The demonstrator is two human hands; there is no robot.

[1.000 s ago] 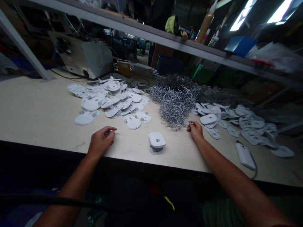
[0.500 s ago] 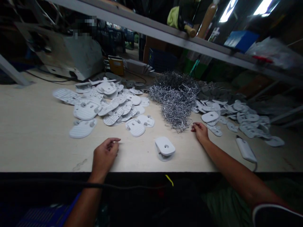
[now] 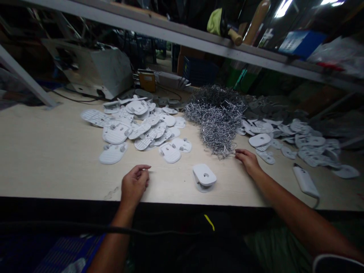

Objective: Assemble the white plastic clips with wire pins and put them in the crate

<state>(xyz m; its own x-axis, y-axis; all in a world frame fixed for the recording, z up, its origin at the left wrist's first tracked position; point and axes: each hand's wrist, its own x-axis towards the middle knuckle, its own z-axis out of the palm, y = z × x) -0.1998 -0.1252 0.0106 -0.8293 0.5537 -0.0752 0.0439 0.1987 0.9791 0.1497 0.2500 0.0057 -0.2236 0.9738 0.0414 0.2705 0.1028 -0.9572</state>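
My left hand (image 3: 135, 183) rests on the table near its front edge, fingers curled in a loose pinch; I cannot make out anything in it. My right hand (image 3: 248, 159) lies at the foot of a heap of small metal pins (image 3: 216, 113), fingers bent and touching the nearest pins. Between the hands stands a small stack of white oval plastic parts (image 3: 204, 176). A pile of white plastic plates (image 3: 139, 125) lies beyond my left hand.
More white and grey plates (image 3: 295, 140) spread to the right. A white handheld device with a cord (image 3: 305, 182) lies at the right front edge. A grey machine (image 3: 96, 70) stands at the back left, under a metal shelf rail (image 3: 182, 38).
The view has shifted slightly. Both hands stay nearly where they were, the right at the pin heap, the left curled near the table edge.
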